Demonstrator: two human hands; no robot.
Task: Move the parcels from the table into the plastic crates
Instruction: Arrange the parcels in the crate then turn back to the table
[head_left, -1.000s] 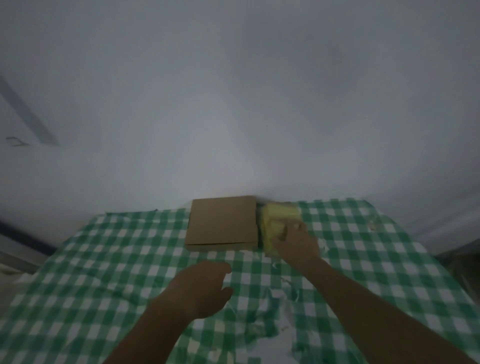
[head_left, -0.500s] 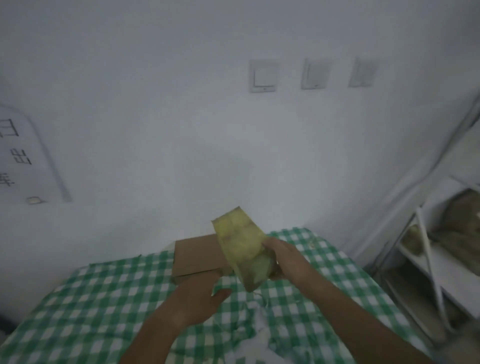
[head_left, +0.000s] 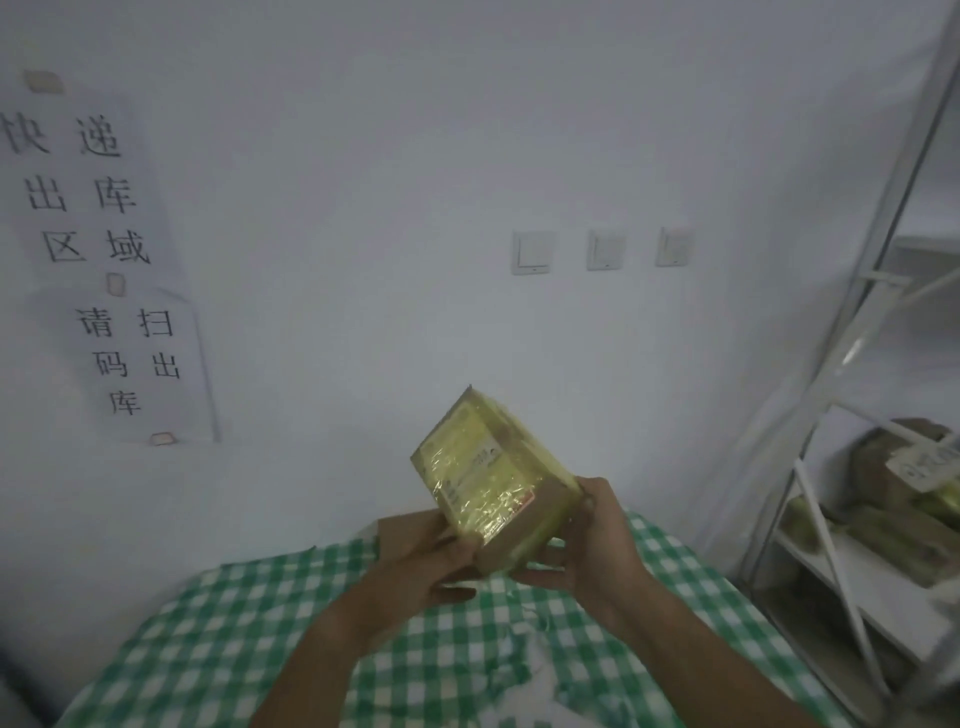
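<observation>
The parcel (head_left: 491, 470) sits above the counter (head_left: 249, 618), between both hands. The left hand (head_left: 426, 558) is left of it, the right hand (head_left: 592, 540) right. A flat box (head_left: 395, 527) lies on the counter behind the left hand. Shelves (head_left: 852, 566) stand right of the counter.

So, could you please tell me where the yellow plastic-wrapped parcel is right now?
The yellow plastic-wrapped parcel is held tilted by both hands above the green checked tablecloth, centre of view.

Parcel (head_left: 485, 470) yellow, glossy; tablecloth (head_left: 249, 634) green-white check; wall (head_left: 415, 130) seemingly white.
</observation>
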